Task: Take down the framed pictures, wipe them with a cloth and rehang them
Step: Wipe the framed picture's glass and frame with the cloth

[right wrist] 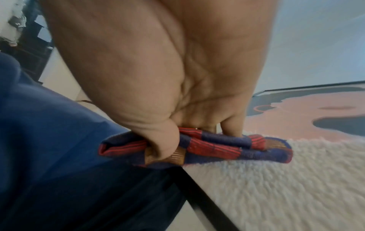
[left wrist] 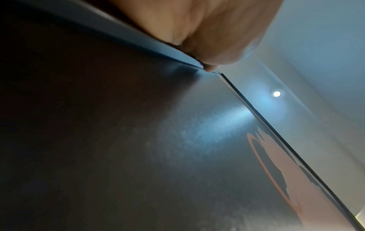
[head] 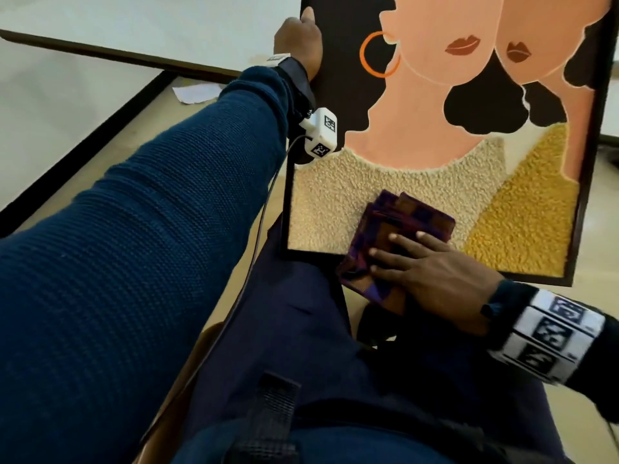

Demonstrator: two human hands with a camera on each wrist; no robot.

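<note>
The picture [head: 452, 145] stands tilted on the person's lap, its black frame's top left corner clamped in the left hand [head: 301, 45]. Open floor [head: 100, 155] lies left of that grip. At the bottom edge, the right hand [head: 432, 272] presses flat, fingers straight, on the folded cloth [head: 395, 239], which overhangs the frame toward the lap.
</note>
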